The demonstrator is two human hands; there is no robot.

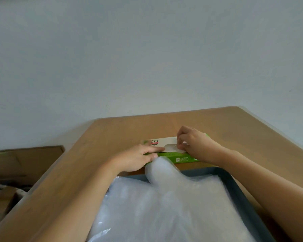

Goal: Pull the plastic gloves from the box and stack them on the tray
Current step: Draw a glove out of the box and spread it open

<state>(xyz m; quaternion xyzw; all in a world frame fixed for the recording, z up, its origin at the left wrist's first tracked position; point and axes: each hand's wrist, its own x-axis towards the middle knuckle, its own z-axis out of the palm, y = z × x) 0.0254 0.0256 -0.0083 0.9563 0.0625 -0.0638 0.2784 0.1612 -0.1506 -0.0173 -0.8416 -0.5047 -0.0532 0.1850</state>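
Observation:
A flat green and white glove box (179, 158) lies on the wooden table beyond the tray. My left hand (137, 158) holds its left end, fingers along the top and thumb on the front side. My right hand (191, 142) reaches into the oval opening on top and pinches clear plastic glove film (171, 147) showing there. A stack of translucent plastic gloves (164, 206) covers the dark grey tray (234, 186) near me, with a thumb-shaped part sticking up toward the box.
The wooden table (234, 126) stands against a pale wall. To the left, below the table edge, sit brown cardboard boxes (24, 159) and clutter.

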